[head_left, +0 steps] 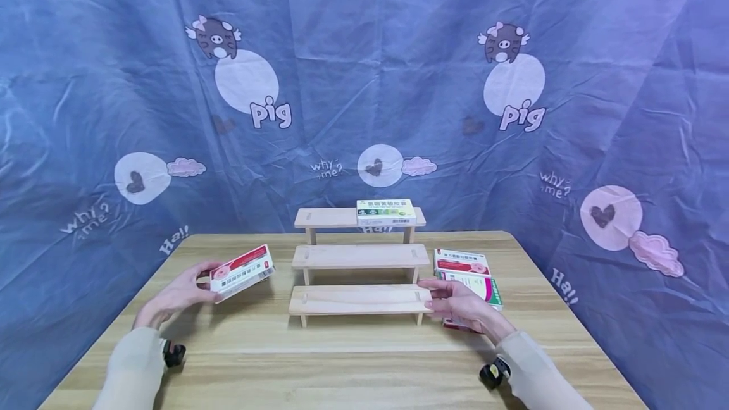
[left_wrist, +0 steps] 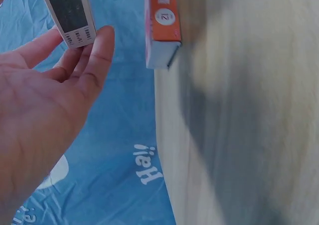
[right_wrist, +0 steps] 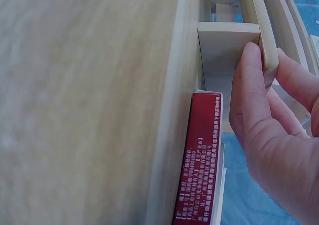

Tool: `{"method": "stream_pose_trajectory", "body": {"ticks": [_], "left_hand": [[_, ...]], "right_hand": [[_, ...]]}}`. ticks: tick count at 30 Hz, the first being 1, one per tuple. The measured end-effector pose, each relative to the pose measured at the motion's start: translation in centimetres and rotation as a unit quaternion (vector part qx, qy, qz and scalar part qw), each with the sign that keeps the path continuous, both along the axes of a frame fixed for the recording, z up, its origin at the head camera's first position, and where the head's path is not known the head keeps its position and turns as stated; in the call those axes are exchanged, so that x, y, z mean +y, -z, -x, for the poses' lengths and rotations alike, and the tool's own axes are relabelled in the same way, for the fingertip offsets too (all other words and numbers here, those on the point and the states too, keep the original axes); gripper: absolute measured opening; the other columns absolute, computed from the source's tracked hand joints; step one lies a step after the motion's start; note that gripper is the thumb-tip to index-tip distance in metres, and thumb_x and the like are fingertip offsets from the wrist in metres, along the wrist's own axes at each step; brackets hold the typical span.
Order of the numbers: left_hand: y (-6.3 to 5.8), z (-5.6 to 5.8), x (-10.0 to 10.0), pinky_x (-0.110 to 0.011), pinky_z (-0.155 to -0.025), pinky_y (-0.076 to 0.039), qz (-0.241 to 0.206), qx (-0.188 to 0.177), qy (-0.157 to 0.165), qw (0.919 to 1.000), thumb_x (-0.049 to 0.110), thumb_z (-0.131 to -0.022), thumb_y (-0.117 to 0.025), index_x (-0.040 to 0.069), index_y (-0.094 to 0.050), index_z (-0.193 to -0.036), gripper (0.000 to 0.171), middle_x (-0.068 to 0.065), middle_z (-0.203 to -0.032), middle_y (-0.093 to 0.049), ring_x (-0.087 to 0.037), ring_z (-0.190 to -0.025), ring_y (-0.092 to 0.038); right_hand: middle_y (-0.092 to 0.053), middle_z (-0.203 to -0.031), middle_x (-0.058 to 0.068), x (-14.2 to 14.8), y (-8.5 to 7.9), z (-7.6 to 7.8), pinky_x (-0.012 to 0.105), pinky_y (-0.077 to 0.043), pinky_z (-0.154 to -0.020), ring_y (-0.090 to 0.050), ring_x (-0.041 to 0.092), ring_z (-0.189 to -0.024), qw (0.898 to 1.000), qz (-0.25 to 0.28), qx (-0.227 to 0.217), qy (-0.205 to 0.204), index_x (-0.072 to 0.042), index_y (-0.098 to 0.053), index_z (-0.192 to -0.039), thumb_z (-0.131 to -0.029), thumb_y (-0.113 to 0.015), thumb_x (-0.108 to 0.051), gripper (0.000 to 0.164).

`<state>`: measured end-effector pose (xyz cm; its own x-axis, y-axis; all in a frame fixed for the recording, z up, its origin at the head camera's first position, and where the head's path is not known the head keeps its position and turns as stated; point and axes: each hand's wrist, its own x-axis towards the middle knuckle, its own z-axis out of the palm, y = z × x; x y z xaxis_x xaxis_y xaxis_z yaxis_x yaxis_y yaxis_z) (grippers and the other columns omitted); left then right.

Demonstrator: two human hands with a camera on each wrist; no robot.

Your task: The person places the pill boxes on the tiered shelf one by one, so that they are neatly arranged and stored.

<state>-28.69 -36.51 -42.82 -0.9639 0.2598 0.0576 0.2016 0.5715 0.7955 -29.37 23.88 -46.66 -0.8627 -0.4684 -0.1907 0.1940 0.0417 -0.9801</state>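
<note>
My left hand [head_left: 185, 290] grips a red-and-white medicine box [head_left: 242, 273], tilted up at its right end, left of a three-step wooden display stand [head_left: 360, 257]. In the left wrist view, the fingers touch that box's narrow side, with its dark panel and barcode. My right hand [head_left: 461, 302] pinches the right end of the stand's lowest step [head_left: 359, 299]. From the right wrist view, fingertips and thumb lie on opposite faces of the board. A dark red box [right_wrist: 199, 160] lies close below this hand and is mostly hidden by it in the head view.
On the top step sits a green-and-white box [head_left: 386, 212]. Right of the stand lie a red-and-white box [head_left: 462, 262] and a green-and-magenta box [head_left: 492, 293], partly covered by my right hand. An orange-red box [left_wrist: 164, 20] shows beside the left hand. Blue printed cloth [head_left: 364, 81] hangs behind the table [head_left: 319, 378].
</note>
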Motion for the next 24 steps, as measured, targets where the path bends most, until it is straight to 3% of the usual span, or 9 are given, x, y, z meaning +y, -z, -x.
{"method": "stream_pose_trajectory", "body": {"ticks": [5,12,24], "left_hand": [[-0.5,0.0,0.4,-0.027,-0.088,-0.043,-0.002,0.011,-0.011,0.9999,0.012,-0.074,-0.079,0.002,-0.04,-0.145,0.082,-0.022,-0.128,-0.054,-0.024,-0.107,-0.052],[-0.9,0.2,1.1,-0.025,-0.087,-0.048,-0.023,0.029,-0.012,0.9992,0.012,-0.077,-0.078,0.002,-0.036,-0.148,0.083,-0.026,-0.133,-0.049,-0.027,-0.109,-0.054],[-2.1,1.5,3.0,-0.026,-0.079,-0.056,-0.06,0.041,-0.038,0.9966,0.016,-0.082,-0.078,0.004,-0.033,-0.15,0.082,-0.024,-0.135,-0.046,-0.024,-0.104,-0.059]], "right_hand": [[-0.056,-0.115,0.013,-0.1,0.1,0.0,0.036,-0.059,-0.086,-0.066,0.018,-0.097,1.0,-0.002,-0.001,-0.001,0.003,-0.04,-0.146,-0.092,-0.062,0.0,0.059],[-0.057,-0.116,0.014,-0.2,0.0,0.0,0.038,-0.059,-0.087,-0.067,0.02,-0.097,1.0,-0.003,-0.004,0.002,0.003,-0.04,-0.145,-0.091,-0.063,0.001,0.059],[-0.057,-0.115,0.013,-0.1,-0.2,-0.2,0.037,-0.059,-0.086,-0.066,0.018,-0.097,1.0,-0.009,-0.005,0.011,0.001,-0.042,-0.144,-0.091,-0.064,-0.001,0.058]]}}
